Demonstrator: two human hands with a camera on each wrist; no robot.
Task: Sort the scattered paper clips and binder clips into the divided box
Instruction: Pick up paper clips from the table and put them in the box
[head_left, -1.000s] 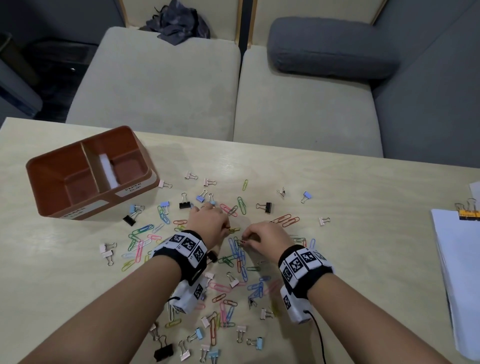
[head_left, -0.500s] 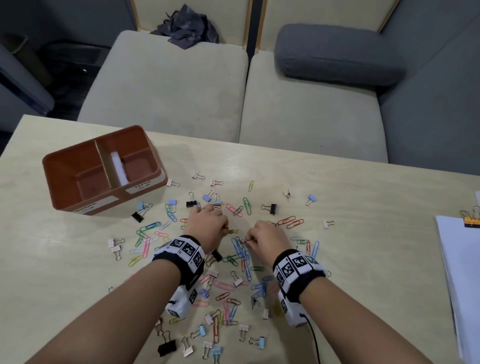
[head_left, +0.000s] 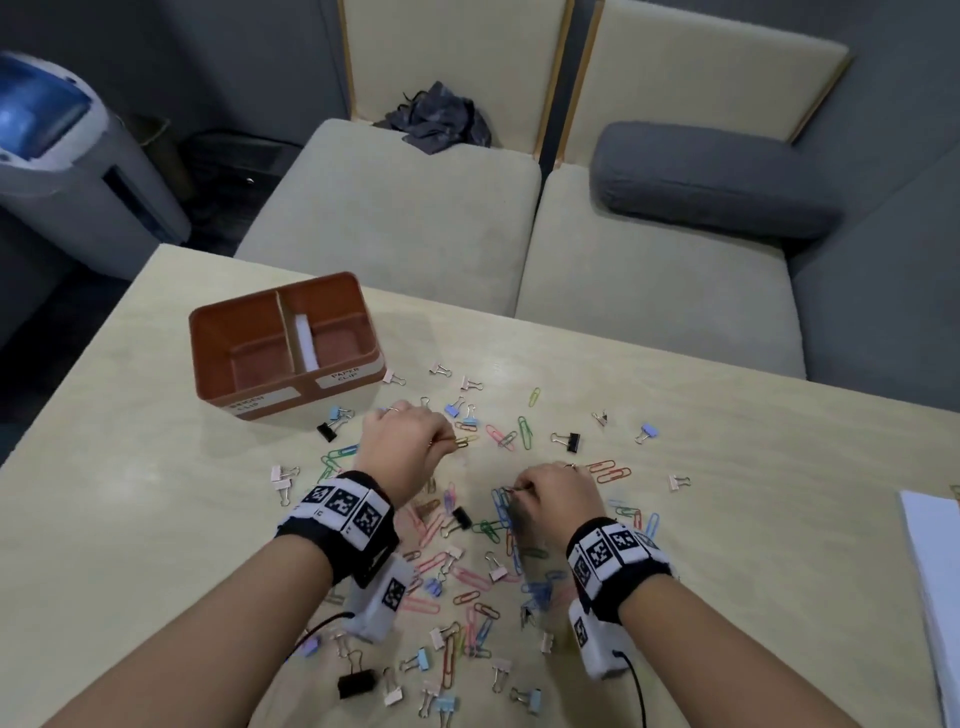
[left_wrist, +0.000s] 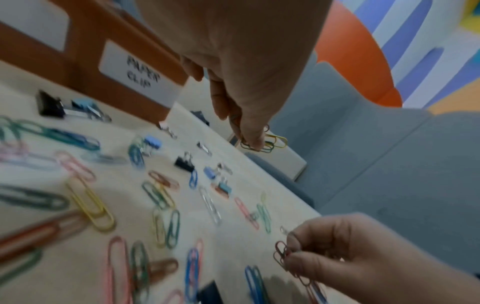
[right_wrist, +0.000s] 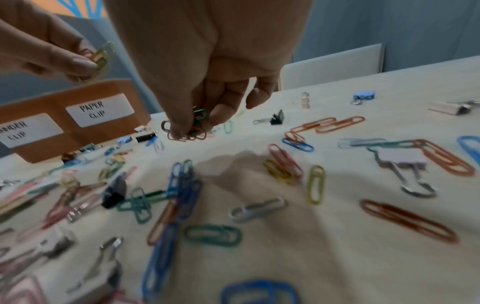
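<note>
Coloured paper clips and small binder clips lie scattered over the pale wooden table (head_left: 727, 519). My left hand (head_left: 402, 447) is lifted above the table and pinches a few yellow and green paper clips (left_wrist: 270, 142) (head_left: 464, 441). My right hand (head_left: 550, 496) hovers over the middle of the pile and pinches a small bunch of red and green paper clips (right_wrist: 191, 127). The brown divided box (head_left: 283, 340) stands at the far left, its front labels reading BINDER CLIP (right_wrist: 18, 129) and PAPER CLIP (right_wrist: 94, 111). Both of its compartments look empty.
A white stack of paper (head_left: 935, 587) lies at the table's right edge. Beige seat cushions (head_left: 395, 218) and a grey bolster (head_left: 711, 182) are beyond the far edge. A black binder clip (head_left: 356, 683) lies near the front edge.
My left hand has lifted off the table with its paper clips and moved a little away from me. My right hand has risen slightly with its bunch of clips.
</note>
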